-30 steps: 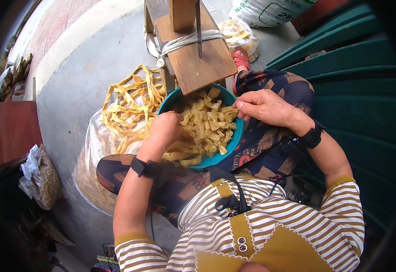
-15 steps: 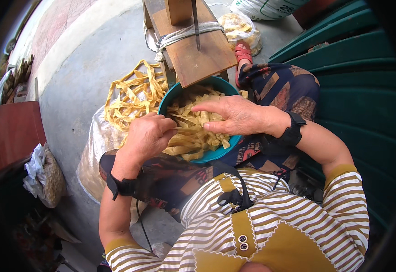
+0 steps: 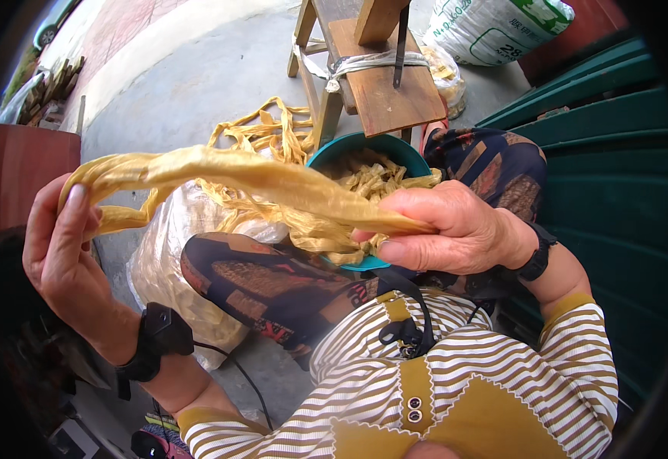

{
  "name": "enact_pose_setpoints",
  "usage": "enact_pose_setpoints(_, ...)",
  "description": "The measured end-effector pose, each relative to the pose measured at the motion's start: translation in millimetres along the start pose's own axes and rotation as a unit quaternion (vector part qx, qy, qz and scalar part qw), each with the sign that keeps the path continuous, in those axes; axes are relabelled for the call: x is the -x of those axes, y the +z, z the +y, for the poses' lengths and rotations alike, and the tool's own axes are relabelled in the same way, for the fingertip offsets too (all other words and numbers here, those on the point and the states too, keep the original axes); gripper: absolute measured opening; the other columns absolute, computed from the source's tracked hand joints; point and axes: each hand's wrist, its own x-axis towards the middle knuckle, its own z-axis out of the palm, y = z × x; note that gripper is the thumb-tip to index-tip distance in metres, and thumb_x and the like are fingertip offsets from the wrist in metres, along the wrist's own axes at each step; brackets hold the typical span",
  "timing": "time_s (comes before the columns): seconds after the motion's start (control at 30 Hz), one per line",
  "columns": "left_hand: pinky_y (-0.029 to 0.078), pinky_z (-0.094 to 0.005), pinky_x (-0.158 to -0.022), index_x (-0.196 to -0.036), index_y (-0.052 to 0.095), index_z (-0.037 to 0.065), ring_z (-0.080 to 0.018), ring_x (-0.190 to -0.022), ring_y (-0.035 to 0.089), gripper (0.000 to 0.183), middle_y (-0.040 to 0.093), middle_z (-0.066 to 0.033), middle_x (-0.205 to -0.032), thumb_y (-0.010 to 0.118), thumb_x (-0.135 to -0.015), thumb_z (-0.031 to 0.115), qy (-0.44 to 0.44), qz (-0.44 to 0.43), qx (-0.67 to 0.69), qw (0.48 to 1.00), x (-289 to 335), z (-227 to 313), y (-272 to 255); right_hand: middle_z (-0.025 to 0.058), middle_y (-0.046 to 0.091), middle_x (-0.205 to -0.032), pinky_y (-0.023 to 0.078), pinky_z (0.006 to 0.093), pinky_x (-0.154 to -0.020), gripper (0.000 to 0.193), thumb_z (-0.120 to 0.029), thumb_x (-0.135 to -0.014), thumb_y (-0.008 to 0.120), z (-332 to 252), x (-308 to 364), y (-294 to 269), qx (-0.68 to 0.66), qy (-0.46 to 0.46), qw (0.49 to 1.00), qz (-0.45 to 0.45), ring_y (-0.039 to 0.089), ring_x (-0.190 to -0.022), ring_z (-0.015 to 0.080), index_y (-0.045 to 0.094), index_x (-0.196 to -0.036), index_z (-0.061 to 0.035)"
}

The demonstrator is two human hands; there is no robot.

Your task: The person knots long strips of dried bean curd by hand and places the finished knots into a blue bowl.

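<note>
A long, limp yellow strip (image 3: 227, 170) stretches across in front of me, above my lap. My left hand (image 3: 62, 241), raised at the far left, pinches one end, where the strip folds over the fingers and a tail hangs back. My right hand (image 3: 456, 229) grips the other end between thumb and fingers, over the teal basin (image 3: 332, 150). Short yellow pieces (image 3: 376, 180) lie in that basin, partly hidden by the strip and the right hand. Beyond it, more long yellow strips (image 3: 280, 136) lie in a loose tangle.
A wooden bench (image 3: 338, 57) carries a tilted board (image 3: 395, 99) bound with white cloth, with an upright dark metal blade (image 3: 400, 50) at it. A clear plastic sack (image 3: 169, 252) rests beside my knee. Green slats (image 3: 609, 145) rise at right; a white printed sack (image 3: 495, 30) stands behind.
My left hand has moved from the basin out to the far left, and the strip now spans between both hands. My right hand has shifted slightly right and closed on the strip.
</note>
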Motion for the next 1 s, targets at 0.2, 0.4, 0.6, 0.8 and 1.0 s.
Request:
enact_pose_setpoints(0.2,0.043,-0.0396,-0.096,-0.121,0.059,0.003,-0.0291,-0.11,0.057,0.052,0.059,-0.018,-0.118,0.073,-0.076,0.024,0.235,-0.377,0.103,0.89,45,21,112,0.0109,0.052,-0.063,0.041,0.0309,-0.051,0.023,-0.02,-0.092,0.058,-31,8,-28,0.024,0.153,0.983,-0.095,0.05,-0.054,0.019,0.054,-0.083,0.0004)
enact_pose_setpoints(0.4,0.049,-0.0283,-0.07,-0.111,0.063,-0.001,-0.0197,-0.079,0.065,0.031,0.068,-0.0111,-0.087,0.067,-0.083,0.013,0.017,-0.531,0.256,0.808,82,10,135,0.002,0.054,-0.064,0.041,0.0255,-0.049,0.023,-0.022,-0.092,0.06,-41,37,-62,-0.034,0.273,0.946,-0.171,0.049,-0.055,0.0078,0.06,-0.091,0.0005)
enact_pose_setpoints(0.6,0.047,-0.0286,-0.07,-0.101,0.067,0.002,-0.0197,-0.078,0.061,0.019,0.063,-0.0108,-0.086,0.064,-0.083,0.006,0.024,-0.555,0.305,0.774,100,-10,134,0.0081,0.062,-0.067,0.049,0.0211,-0.042,0.016,-0.012,-0.089,0.062,-50,64,-62,-0.206,0.318,0.904,0.198,0.059,-0.05,0.0104,0.061,-0.086,0.0032)
enact_pose_setpoints(0.8,0.047,-0.0291,-0.079,-0.1,0.064,-0.004,-0.0201,-0.088,0.06,0.035,0.064,-0.0129,-0.092,0.062,-0.087,0.028,-0.194,-0.554,0.247,0.771,93,-4,148,0.013,0.066,-0.079,0.054,0.0262,-0.06,0.017,-0.007,-0.092,0.055,-56,44,-23,-0.26,0.17,0.944,0.107,0.068,-0.067,0.0189,0.058,-0.101,0.0067)
enact_pose_setpoints(1.0,0.047,-0.0252,-0.078,-0.104,0.062,-0.004,-0.0125,-0.09,0.059,0.021,0.063,-0.0093,-0.098,0.059,-0.085,0.006,-0.267,-0.46,0.286,0.797,95,10,150,0.0064,0.065,-0.08,0.051,0.0227,-0.059,0.021,-0.016,-0.097,0.048,-27,53,-14,-0.201,0.277,0.934,0.099,0.066,-0.067,0.0112,0.058,-0.102,0.0025)
